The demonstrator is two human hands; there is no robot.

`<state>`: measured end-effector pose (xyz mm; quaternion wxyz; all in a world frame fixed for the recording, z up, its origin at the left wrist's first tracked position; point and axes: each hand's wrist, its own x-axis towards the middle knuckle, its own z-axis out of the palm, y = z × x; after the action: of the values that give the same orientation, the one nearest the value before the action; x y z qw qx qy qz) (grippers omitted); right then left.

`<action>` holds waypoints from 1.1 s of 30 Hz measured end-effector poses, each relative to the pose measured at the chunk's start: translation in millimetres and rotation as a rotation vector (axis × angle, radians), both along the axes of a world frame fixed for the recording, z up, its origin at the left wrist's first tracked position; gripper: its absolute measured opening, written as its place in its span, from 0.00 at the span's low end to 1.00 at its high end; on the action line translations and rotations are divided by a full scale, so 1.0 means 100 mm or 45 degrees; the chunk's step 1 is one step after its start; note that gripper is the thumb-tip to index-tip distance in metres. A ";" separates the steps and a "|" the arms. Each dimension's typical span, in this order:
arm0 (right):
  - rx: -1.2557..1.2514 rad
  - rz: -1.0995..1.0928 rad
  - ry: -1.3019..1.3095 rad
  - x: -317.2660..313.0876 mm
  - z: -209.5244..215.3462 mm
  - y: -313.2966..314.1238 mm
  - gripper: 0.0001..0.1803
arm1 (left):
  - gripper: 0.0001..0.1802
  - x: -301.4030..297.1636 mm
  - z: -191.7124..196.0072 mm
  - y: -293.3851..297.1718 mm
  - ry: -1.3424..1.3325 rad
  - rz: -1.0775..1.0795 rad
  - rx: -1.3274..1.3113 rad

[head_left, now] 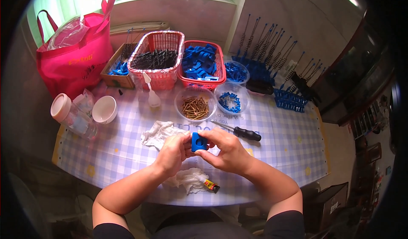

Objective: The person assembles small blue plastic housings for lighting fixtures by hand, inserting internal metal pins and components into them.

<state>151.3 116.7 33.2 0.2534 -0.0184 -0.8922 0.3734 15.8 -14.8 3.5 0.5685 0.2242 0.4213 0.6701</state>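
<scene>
Above the middle of the checked tablecloth I hold a small blue plastic block (198,142) with a round recess in its face. My left hand (173,153) grips its left side with the fingers curled in. From the right, my right hand (225,149) pinches it between thumb and fingers. Behind my left hand lies a crumpled white cloth (159,133). Nearer to me, a second white cloth (189,180) has a small yellow and black tube (211,185) on it. A black-handled screwdriver (246,133) rests beyond my right hand.
Clear bowls of brass-coloured screws (195,108) and small blue parts (230,102) stand behind my hands. Farther back are a red basket of blue pieces (199,62) and a pink basket of black springs (155,60). A lidded jar (74,115) and white bowl (104,110) occupy the left.
</scene>
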 end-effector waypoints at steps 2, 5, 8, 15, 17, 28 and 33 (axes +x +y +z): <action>0.007 0.003 -0.003 0.00 0.01 0.00 0.22 | 0.27 0.00 0.01 0.00 0.004 -0.007 0.002; 0.028 0.004 -0.001 -0.01 0.01 0.01 0.22 | 0.28 0.01 0.02 0.01 -0.011 0.018 0.004; 0.040 0.002 0.018 0.00 0.00 0.01 0.22 | 0.27 0.02 0.03 0.01 -0.018 0.030 -0.010; 0.063 0.001 -0.018 0.02 -0.02 0.02 0.23 | 0.25 0.03 0.06 -0.01 -0.039 0.042 0.008; 0.054 0.018 -0.007 0.02 -0.03 0.01 0.24 | 0.26 0.04 0.05 -0.03 -0.001 0.065 -0.020; 0.151 -0.015 0.086 0.02 -0.03 0.01 0.22 | 0.25 0.02 -0.01 -0.02 -0.020 0.031 0.050; 0.192 -0.022 0.071 0.02 -0.02 0.01 0.22 | 0.25 0.00 -0.02 -0.02 -0.044 0.032 0.057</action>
<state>153.3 118.1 31.4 0.2821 0.0037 -0.9102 0.3032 16.3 -17.3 1.3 0.5620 0.2202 0.3991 0.6902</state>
